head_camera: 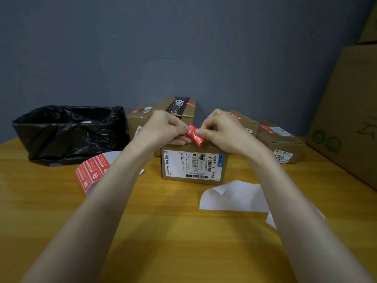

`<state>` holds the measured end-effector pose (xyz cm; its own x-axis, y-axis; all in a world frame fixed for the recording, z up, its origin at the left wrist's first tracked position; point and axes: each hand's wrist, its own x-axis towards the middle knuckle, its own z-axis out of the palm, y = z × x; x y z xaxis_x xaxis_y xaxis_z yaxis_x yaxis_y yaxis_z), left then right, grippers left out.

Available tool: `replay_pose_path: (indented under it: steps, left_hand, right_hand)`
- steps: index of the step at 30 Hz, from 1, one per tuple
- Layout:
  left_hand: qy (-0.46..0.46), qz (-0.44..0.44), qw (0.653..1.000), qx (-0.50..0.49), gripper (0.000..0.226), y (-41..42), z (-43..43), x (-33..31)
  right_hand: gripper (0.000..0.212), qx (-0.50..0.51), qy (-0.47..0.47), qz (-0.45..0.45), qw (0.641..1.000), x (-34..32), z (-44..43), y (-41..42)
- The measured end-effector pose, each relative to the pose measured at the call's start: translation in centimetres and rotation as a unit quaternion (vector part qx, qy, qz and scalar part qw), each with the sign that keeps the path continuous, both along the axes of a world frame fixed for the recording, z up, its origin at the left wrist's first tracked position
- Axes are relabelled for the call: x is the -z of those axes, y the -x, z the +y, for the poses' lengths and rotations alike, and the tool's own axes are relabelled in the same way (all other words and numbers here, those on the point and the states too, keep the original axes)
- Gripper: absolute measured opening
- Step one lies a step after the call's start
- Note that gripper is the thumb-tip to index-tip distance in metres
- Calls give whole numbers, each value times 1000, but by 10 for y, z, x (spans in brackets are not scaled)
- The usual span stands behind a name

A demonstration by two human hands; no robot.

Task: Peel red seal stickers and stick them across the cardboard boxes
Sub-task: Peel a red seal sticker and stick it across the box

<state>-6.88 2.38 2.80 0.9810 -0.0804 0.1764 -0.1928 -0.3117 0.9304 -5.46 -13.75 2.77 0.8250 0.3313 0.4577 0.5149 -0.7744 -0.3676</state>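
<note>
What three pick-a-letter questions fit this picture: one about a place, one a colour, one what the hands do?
1. Where is the black bag? A) table left B) on a box C) floor
2. The held sticker colour? A) blue B) red C) green
3. Who holds the sticker? A) nobody B) one hand C) both hands

1 A: it sits left of the front box.
2 B: plainly red.
3 C: left hand and right hand each pinch it.
</note>
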Motion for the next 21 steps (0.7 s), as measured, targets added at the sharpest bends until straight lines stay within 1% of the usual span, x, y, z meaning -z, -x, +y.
replay_pose_path:
  steps: [6, 10, 14, 17, 21]
  left_hand:
    - [4, 4, 1000, 11, 10, 0, 0, 0]
    - [-6, -1, 1000, 20, 8, 2, -2, -1]
    - [-1, -15, 1000, 23, 5, 5, -3, -2]
    - [6, -41, 999, 11, 3, 5, -3, -3]
    - [-43, -99, 994, -16, 2, 6, -3, -5]
  right_hand:
    - [19, 2, 3, -3, 1000, 1, 2, 1]
    - [26, 5, 8, -9, 1000, 0, 2, 2]
    - [27, 18, 4, -5, 1000, -1, 2, 3]
    - [28, 24, -48, 48, 997, -3, 1, 4]
    - [27, 19, -155, 111, 981, -5, -1, 5]
